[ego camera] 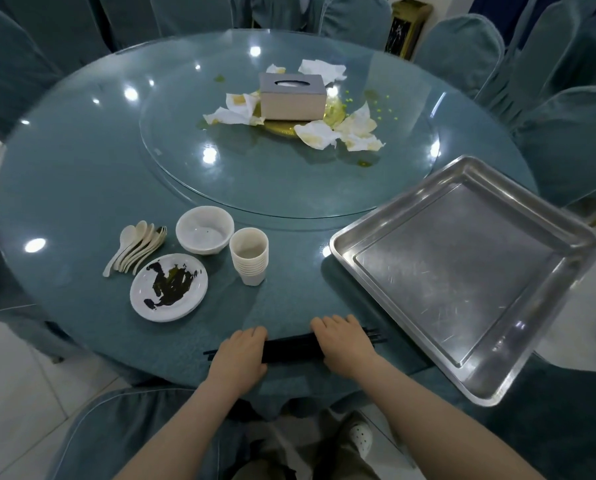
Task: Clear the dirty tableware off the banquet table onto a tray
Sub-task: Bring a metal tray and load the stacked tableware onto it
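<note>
A bundle of black chopsticks (291,347) lies along the table's near edge. My left hand (241,353) grips its left part and my right hand (345,341) grips its right part; both hands rest on the table. A steel tray (518,344) with nothing in it sits at the right, overhanging the table edge. Left of centre stand a stack of white cups (249,256), a white bowl (204,230), a plate smeared with dark sauce (169,287) and a fan of several white spoons (135,245).
A glass turntable (192,157) carries a tissue box (293,96), crumpled stained napkins (338,131) and yellow-green spills. Chairs with teal covers ring the round table (75,188). One chair (123,434) stands just below my arms.
</note>
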### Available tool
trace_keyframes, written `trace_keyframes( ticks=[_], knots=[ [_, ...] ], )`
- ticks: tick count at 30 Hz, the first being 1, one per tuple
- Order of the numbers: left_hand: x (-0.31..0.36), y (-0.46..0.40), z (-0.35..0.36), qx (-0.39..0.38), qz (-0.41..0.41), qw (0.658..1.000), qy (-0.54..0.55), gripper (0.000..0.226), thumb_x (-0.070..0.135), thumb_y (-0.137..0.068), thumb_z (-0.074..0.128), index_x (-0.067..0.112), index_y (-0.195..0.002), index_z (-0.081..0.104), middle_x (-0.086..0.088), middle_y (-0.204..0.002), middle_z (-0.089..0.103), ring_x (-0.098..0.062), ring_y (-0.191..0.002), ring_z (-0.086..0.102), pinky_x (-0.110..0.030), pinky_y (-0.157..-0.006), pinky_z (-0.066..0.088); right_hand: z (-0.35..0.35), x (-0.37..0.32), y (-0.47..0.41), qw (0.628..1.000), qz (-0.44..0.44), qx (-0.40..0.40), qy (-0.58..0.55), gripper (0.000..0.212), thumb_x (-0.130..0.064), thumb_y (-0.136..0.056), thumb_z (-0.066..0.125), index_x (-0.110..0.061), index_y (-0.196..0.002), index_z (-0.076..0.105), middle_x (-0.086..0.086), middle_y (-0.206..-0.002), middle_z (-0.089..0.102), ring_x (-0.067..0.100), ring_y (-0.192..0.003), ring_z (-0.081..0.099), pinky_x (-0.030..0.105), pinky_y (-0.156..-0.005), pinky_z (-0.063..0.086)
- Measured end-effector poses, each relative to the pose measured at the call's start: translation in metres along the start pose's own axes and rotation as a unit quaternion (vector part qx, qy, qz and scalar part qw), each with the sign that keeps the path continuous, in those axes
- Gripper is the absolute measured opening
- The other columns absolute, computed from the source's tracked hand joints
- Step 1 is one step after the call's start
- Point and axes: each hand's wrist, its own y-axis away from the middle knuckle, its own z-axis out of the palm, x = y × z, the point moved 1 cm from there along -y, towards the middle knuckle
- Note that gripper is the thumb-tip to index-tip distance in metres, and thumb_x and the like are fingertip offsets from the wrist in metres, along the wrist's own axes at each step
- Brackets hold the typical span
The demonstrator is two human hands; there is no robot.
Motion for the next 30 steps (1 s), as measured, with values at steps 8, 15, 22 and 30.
trace_keyframes(
  ticks=[8,15,22,30],
  knots=[
    [0.008,0.003,-0.001,0.002,0.004,0.999,-0.051,0.023,0.032,-0.087,0.056,0.018,-0.102,0.048,0.0,-0.107,0.056,-0.019,-0.097,0.055,-0.03,-0.075,0.041,-0.001,0.0,0.013,0.998,-0.007,0.056,0.031,0.016,-0.005,-0.081,0.055,-0.012,-0.095,0.054,0.005,-0.092,0.056,0.024,-0.08,0.053,0.032,-0.069,0.038],
    [0.031,-0.01,-0.037,0.088,0.016,0.995,-0.043,0.017,0.025,-0.085,0.06,0.018,-0.091,0.046,0.0,-0.084,0.062,-0.02,-0.074,0.059,-0.029,-0.06,0.032,-0.038,0.019,0.014,0.98,0.006,0.186,0.062,0.024,-0.006,-0.054,0.069,-0.018,-0.069,0.054,-0.002,-0.067,0.052,0.02,-0.06,0.051,0.032,-0.062,0.045],
    [0.104,-0.052,-0.089,0.185,0.122,0.966,-0.13,0.04,0.012,-0.038,0.087,0.019,-0.059,0.053,0.003,-0.047,0.051,-0.018,-0.04,0.051,-0.023,-0.04,0.032,-0.079,0.056,0.001,0.974,0.018,0.216,0.061,0.032,-0.017,-0.044,0.078,-0.021,-0.071,0.062,-0.004,-0.069,0.061,0.019,-0.063,0.061,0.028,-0.059,0.048],
    [0.15,-0.11,-0.102,0.182,0.11,0.977,0.022,0.045,0.012,-0.061,0.08,0.014,-0.104,0.067,0.0,-0.085,0.07,-0.024,-0.074,0.066,-0.032,-0.066,0.054,-0.09,0.168,-0.02,0.978,0.034,0.203,-0.015,0.024,-0.002,-0.07,0.059,-0.02,-0.086,0.06,-0.003,-0.086,0.065,0.024,-0.088,0.061,0.038,-0.091,0.043]
  ],
)
